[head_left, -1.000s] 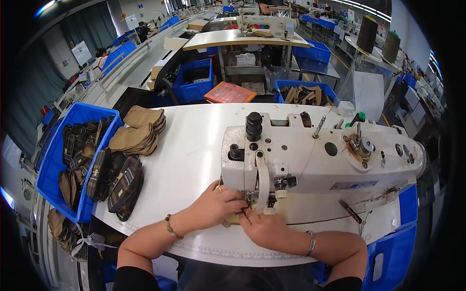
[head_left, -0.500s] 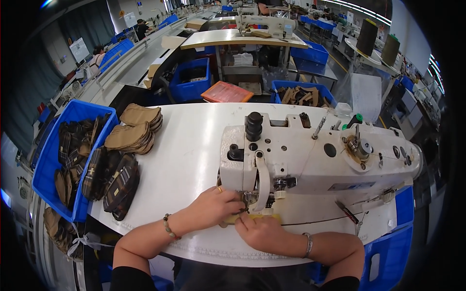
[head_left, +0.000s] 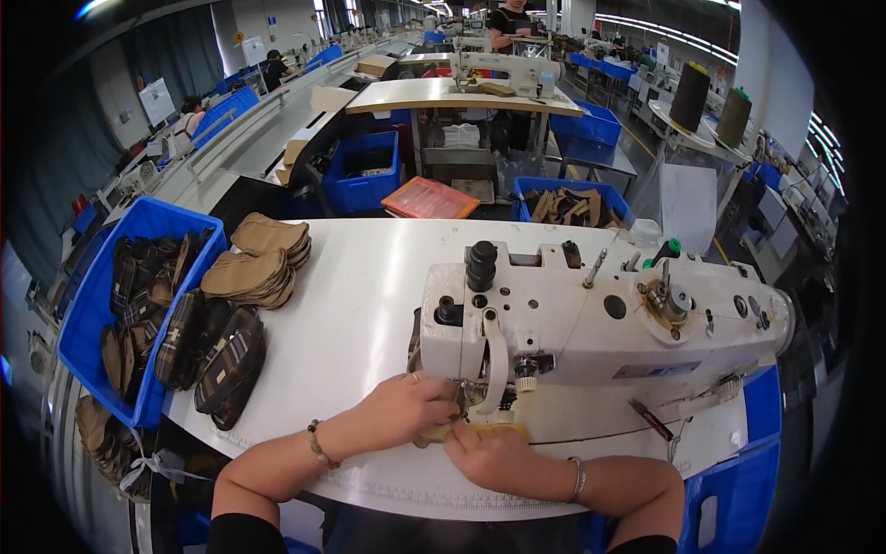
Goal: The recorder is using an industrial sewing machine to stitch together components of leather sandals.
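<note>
A white sewing machine [head_left: 591,319] stands on the white table [head_left: 351,286], its needle area low at the left end. My left hand [head_left: 415,408] is at the needle and presser foot, fingers bent and pressed together. Just to its right, my right hand [head_left: 498,460] pinches close under the same spot, fingertips almost meeting the left ones. Anything between the fingertips is too small or hidden to make out. A yellow piece [head_left: 517,430] shows at the machine's bed behind my right hand. A thin dark cord-like line [head_left: 595,436] runs rightward from there toward small thread snips [head_left: 652,420].
At the left, a blue bin [head_left: 205,222] holds dark plaid pouches. More plaid pouches [head_left: 231,367] and stacked brown fabric pieces [head_left: 251,275] lie beside it. Thread cones [head_left: 689,96] stand at right. Beyond the table are another blue bin [head_left: 620,194] and a person [head_left: 503,32].
The view has tilted up slightly, so the table sits lower. Both hands stay at the needle with small finger shifts. More of the person at the back now shows.
</note>
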